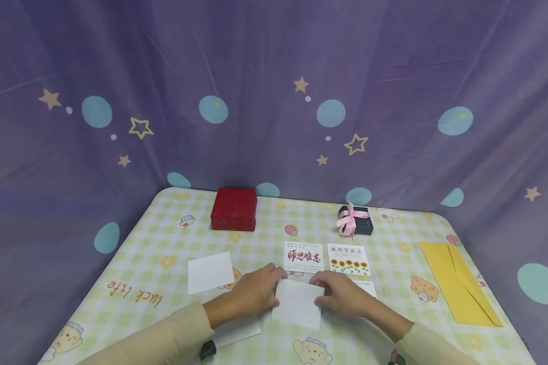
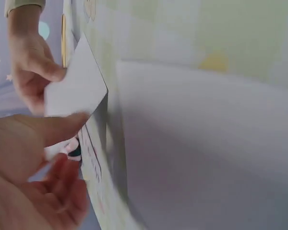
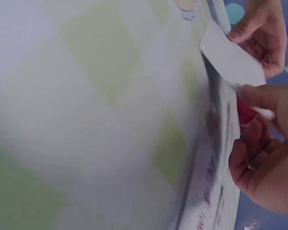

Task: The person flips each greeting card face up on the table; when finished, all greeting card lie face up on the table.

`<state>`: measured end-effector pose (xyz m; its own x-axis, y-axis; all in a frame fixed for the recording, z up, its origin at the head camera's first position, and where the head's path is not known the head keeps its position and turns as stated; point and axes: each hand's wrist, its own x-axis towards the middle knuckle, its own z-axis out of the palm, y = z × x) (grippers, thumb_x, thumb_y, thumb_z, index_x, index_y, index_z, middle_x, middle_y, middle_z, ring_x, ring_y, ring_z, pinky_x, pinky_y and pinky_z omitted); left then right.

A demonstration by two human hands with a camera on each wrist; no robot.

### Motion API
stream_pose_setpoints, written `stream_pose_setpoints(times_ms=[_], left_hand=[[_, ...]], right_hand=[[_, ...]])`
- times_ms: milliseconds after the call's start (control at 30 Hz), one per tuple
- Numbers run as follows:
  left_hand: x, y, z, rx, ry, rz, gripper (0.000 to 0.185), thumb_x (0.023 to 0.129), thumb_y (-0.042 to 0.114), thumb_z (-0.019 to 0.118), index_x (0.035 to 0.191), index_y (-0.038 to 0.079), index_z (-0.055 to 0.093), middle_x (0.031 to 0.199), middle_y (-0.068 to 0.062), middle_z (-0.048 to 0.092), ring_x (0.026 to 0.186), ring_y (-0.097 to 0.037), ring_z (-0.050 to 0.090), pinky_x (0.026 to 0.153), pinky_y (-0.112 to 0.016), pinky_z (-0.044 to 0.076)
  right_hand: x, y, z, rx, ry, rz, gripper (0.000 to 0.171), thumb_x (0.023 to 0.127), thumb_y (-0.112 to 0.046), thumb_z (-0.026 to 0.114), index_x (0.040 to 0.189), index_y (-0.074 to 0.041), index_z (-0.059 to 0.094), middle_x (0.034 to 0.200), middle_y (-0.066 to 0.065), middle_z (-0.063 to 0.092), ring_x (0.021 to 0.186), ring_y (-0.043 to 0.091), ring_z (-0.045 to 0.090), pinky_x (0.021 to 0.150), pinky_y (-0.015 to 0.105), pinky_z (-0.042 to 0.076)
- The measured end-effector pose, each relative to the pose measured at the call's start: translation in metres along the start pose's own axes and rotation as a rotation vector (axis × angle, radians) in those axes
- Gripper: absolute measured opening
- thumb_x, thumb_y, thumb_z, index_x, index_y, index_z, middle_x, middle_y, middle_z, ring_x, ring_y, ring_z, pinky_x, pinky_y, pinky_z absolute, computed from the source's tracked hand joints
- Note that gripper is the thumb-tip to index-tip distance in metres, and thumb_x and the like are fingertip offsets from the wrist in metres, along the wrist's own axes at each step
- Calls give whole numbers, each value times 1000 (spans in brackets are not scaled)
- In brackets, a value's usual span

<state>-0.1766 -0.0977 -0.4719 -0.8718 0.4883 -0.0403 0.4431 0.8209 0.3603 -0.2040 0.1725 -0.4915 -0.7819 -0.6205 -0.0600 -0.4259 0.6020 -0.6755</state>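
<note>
- Head view: blank card [image 1: 209, 272] lies flat at 9 o'clock of my hands, well apart.
- My left hand [image 1: 254, 294] pinches the white card [image 1: 298, 303] by its left edge, thumb on top.
- White card sits at table centre, near edge lifted.
- My right hand [image 1: 342, 295] pinches its right edge.
- Red-lettered card [image 1: 303, 256] at 12 o'clock; yellow envelope [image 1: 458, 283] at 3 o'clock.

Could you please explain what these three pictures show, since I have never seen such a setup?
There is no machine: a person works with bare hands. The wide picture comes from a head camera; the two blurry ones come from cameras on each wrist. The left hand and right hand together pinch a white card over a checked tablecloth. Around it lie another white card, two printed cards, a yellow envelope, a red box and a ribboned dark box.
</note>
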Motion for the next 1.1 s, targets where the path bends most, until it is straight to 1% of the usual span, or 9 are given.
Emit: stream_pose_setpoints(times_ms=[167, 267, 400, 500, 600, 667, 767, 900, 1100], left_hand=[[2, -3, -11, -83, 227, 60, 16, 93, 26, 74, 109, 22, 73, 77, 13, 58, 65, 0, 48, 57, -17, 41], [2, -3, -17, -183, 272, 67, 14, 97, 30, 70, 105, 22, 77, 68, 15, 59, 60, 2, 46, 55, -18, 40], [3, -3, -21, -302, 262, 75, 20, 99, 33, 66, 108, 22, 80, 84, 14, 73, 66, 2, 52, 60, -18, 45], [4, -4, -20, -334, 251, 98, 19, 98, 28, 69, 111, 19, 79, 97, 9, 77, 73, 1, 58, 66, -18, 50], [6, -5, -17, -304, 238, 118, 28, 93, 19, 75, 120, 15, 75, 91, 6, 75, 72, 3, 57, 65, -17, 50], [6, -5, -15, -280, 214, 117, 43, 90, 16, 78, 131, 12, 68, 83, 8, 69, 66, 4, 54, 62, -16, 48], [6, -5, -14, -295, 147, 79, 73, 86, 17, 82, 150, 7, 48, 75, 12, 61, 58, 4, 47, 56, -17, 44], [7, -5, -12, -307, 76, 32, 96, 83, 19, 85, 160, 4, 29, 72, 15, 58, 56, 3, 47, 53, -17, 42], [9, -3, -9, -338, 27, -9, 104, 82, 20, 85, 162, 5, 21, 72, 15, 59, 56, 0, 50, 54, -18, 43]], right_hand=[[-1, -3, -16, 101, 109, -36, 22, 96, -23, 70, 112, -12, 77, 67, -7, 61, 54, -1, 49, 52, 20, 44], [-2, -4, -22, 190, 141, -73, 25, 101, -23, 63, 114, -6, 76, 79, 4, 72, 60, 10, 62, 54, 24, 51], [-4, -3, -20, 310, 147, -68, 33, 108, -23, 51, 113, -3, 77, 97, 16, 78, 78, 27, 74, 66, 32, 60], [-3, 0, -17, 311, 188, -38, 28, 105, -25, 56, 110, -9, 78, 97, 12, 78, 76, 17, 73, 65, 27, 59], [-3, 2, -13, 250, 213, -54, 29, 98, -21, 68, 125, -13, 72, 82, 3, 73, 63, 2, 61, 60, 21, 53], [-3, 3, -12, 184, 221, -72, 49, 93, -17, 73, 141, -15, 61, 71, -3, 65, 57, 0, 49, 56, 21, 48], [-3, 3, -12, 142, 209, -77, 74, 89, -11, 76, 155, -13, 43, 69, -9, 60, 58, 0, 49, 60, 22, 48], [-3, 2, -11, 115, 193, -41, 85, 86, -10, 79, 159, -11, 35, 72, -10, 60, 63, 2, 53, 62, 22, 50], [-5, 3, -11, 112, 159, 2, 88, 83, -12, 81, 158, -14, 35, 76, -7, 62, 64, 3, 57, 62, 23, 52]])
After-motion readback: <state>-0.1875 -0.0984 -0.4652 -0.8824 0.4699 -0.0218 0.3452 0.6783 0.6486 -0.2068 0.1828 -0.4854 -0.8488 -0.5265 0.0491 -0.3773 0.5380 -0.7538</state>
